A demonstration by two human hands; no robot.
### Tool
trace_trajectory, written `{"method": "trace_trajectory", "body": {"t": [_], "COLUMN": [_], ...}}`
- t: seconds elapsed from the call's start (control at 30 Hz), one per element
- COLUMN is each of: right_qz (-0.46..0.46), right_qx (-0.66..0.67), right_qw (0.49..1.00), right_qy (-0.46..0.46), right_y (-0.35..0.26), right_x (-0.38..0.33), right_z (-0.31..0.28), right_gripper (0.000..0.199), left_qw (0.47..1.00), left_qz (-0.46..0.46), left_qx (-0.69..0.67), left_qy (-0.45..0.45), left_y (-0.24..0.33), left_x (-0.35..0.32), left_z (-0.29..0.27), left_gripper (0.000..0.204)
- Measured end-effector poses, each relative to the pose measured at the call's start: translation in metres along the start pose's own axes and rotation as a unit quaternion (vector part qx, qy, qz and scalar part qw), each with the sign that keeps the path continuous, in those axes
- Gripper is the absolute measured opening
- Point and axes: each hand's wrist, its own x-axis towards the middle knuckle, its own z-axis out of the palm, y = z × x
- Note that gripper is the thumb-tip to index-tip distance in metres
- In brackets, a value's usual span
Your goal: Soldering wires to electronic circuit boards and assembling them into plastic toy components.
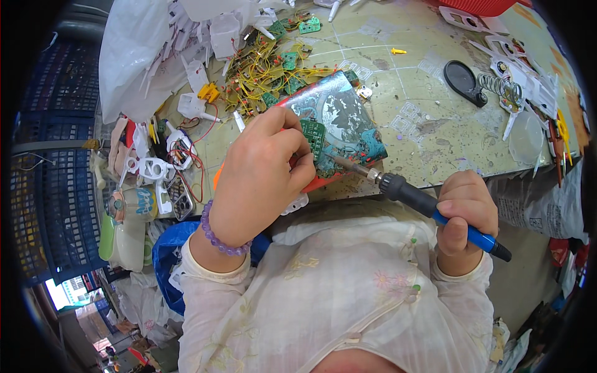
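Observation:
My right hand (465, 208) is wrapped round the blue and black handle of a soldering iron (407, 189). The iron's tip points left, down to the lower edge of a small green circuit board (314, 138). That board rests on a worn, dark, stained flat pad (348, 112) with red edges. Against the board's left side are the curled fingers of my left hand (267, 168), with thumb and forefinger pinched together. What they pinch is hidden behind the fingers. A purple bead bracelet (217, 239) circles my left wrist.
Beyond the pad lies a tangle of yellow wires (245, 84) with green boards. White plastic parts (224, 34) heap at the far left. A black ring-shaped part (461, 79), a spring (500, 87) and more white housings sit at the right. A blue bag (171, 261) is beside my left arm.

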Motion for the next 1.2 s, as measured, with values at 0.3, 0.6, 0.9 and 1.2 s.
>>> {"method": "trace_trajectory", "body": {"t": [0.3, 0.6, 0.9, 1.2], "right_qz": [0.013, 0.021, 0.081, 0.219], "right_qx": [-0.001, -0.184, -0.296, -0.394], "right_qw": [0.997, 0.873, 0.848, 0.882], "right_qy": [0.078, 0.452, 0.432, 0.136], "right_y": [0.001, 0.000, -0.001, 0.080], "right_x": [-0.009, -0.014, 0.038, 0.058], "right_z": [-0.009, -0.095, -0.138, -0.129], "right_gripper": [0.019, 0.024, 0.026, 0.031], "left_qw": [1.000, 0.997, 0.996, 0.990], "left_qz": [-0.007, 0.006, 0.047, 0.011], "left_qx": [-0.001, -0.068, -0.075, -0.120], "left_qy": [-0.012, -0.021, 0.020, 0.072], "left_y": [-0.001, -0.007, -0.017, -0.029], "left_x": [-0.002, -0.005, -0.022, -0.038], "left_z": [-0.003, -0.010, -0.011, -0.001], "left_gripper": [0.009, 0.014, 0.031, 0.039]}}
